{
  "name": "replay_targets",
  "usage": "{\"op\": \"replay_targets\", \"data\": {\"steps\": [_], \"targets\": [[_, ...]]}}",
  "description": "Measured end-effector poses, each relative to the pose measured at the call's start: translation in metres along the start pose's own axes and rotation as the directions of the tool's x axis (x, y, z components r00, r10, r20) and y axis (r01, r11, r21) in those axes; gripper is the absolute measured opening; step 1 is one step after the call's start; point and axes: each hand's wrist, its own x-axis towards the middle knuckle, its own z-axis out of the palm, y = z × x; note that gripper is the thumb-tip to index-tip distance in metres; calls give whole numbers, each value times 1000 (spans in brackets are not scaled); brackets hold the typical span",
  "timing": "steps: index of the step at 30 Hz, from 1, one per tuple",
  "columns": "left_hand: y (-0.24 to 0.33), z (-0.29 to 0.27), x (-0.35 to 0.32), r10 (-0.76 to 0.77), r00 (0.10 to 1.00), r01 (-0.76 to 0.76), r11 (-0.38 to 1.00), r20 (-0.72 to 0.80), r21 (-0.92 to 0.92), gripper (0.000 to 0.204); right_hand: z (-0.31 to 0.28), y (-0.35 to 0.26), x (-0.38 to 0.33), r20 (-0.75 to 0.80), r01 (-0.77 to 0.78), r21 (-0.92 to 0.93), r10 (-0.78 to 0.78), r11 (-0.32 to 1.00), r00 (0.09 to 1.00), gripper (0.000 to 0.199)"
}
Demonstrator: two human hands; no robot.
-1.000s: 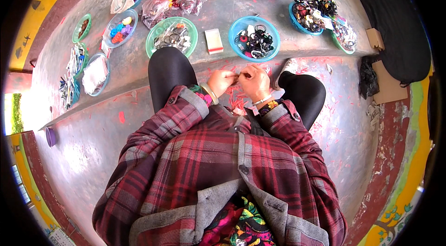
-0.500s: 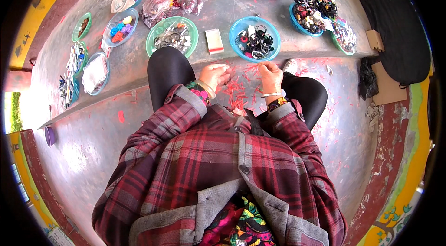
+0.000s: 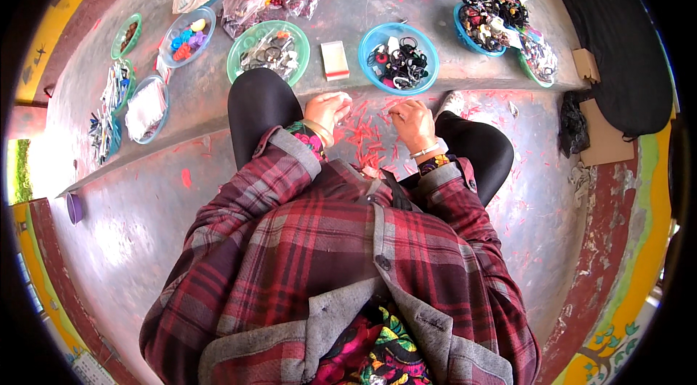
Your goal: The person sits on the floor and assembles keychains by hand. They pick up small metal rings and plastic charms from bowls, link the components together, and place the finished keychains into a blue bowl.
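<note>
My left hand (image 3: 327,112) is just past my left knee, fingers bent together. A pale patch shows at its fingertips, too small and bright to name. Opposite it, my right hand (image 3: 414,125) is closed, fingers curled toward the thumb; whatever it may hold is hidden. The hands are apart, above a scatter of thin red scraps (image 3: 363,139) on the lower floor. Ahead of my right hand is a blue basin (image 3: 365,73) of black hair ties (image 3: 406,65). A green basin (image 3: 231,65) of mixed small pieces stands beyond my left knee, and a shallow white-and-red box (image 3: 335,60) lies between the basins.
A raised concrete step (image 3: 334,7) carries several more basins and plastic bags (image 3: 250,13). At far right are a black cushion-like slab (image 3: 617,43), a black bag (image 3: 573,123) and cardboard (image 3: 606,138). A purple cup (image 3: 75,208) stands at the left.
My left hand has shifted slightly left and its fingers have drawn together. My right hand has moved a little left and toward me, turning with its fingers curled inward.
</note>
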Motion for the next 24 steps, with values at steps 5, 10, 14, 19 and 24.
{"op": "replay_targets", "data": {"steps": [5,10,14,19,24], "targets": [[-2,-1,0,5,1000,-5,1000,15,-1,18,-4,-15,-2,78,70,-98,-62,993,995,17],[-3,-1,-1,0,1000,0,1000,-3,-4,19,-5,-25,0,184,-190,204,152,960,971,31],[-2,-1,0,5,1000,-6,1000,-12,-5,18,0,-10,-2,296,-257,650,73,715,952,27],[-1,-5,3,2,997,-3,1000,73,6,17,24,23,-16,640,128,-250,65,960,765,23],[1,-3,2,-14,999,14,1000,48,-7,17,4,4,4,636,-598,403,258,693,727,27]]}}
